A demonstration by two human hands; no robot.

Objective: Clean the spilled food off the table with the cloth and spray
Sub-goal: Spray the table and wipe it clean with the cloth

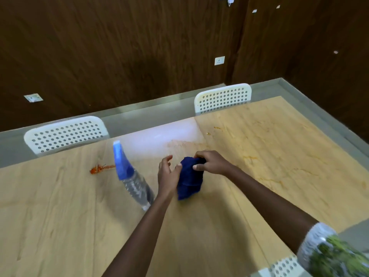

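A dark blue cloth point(189, 180) hangs bunched just above the light wooden table point(259, 176). My right hand point(211, 162) grips its top, fingers curled round it. My left hand point(166, 174) touches the cloth's left side with its thumb, the other fingers spread loosely. A clear spray bottle point(132, 176) with a blue head stands on the table to the left of my left hand. An orange-red food spill point(97, 168) lies further left. Faint orange smears point(249, 158) mark the table to the right, and small orange spots point(216, 128) lie near the far edge.
Two white perforated chairs point(65, 134) point(223, 97) stand at the table's far edge, and part of another chair point(283, 265) shows at the near right. A dark wood wall point(139, 47) rises behind a grey floor strip.
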